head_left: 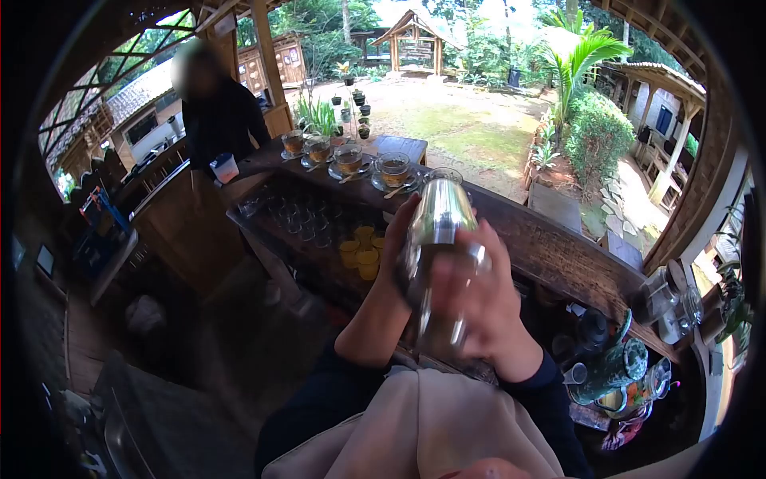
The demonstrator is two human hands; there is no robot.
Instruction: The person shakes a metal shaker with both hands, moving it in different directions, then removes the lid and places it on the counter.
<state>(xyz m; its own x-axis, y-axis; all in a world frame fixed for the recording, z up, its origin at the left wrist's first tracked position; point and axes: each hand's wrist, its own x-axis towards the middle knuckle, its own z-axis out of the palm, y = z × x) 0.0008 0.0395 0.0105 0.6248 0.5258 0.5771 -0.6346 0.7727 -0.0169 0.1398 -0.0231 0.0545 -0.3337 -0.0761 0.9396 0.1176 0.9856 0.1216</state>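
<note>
A shiny metal cocktail shaker (444, 209) is held up in front of my chest, its lower part smeared by motion. My right hand (487, 295) is wrapped round it from the right, its fingers blurred across the metal. My left hand (401, 251) grips it from the left, partly hidden behind the shaker. Just beyond, glass cups (394, 168) of brown drink stand in a row on saucers with small spoons along the wooden counter (550, 247). The cup nearest the shaker (444, 174) is partly covered by it.
Below the counter, a shelf holds upturned clear glasses (307, 219) and several yellow cups (367, 259). A person in dark clothes (219, 120) stands at the far left near a plastic tub (224, 168). Glass jars (669, 299) and a patterned green container (614, 371) are at right.
</note>
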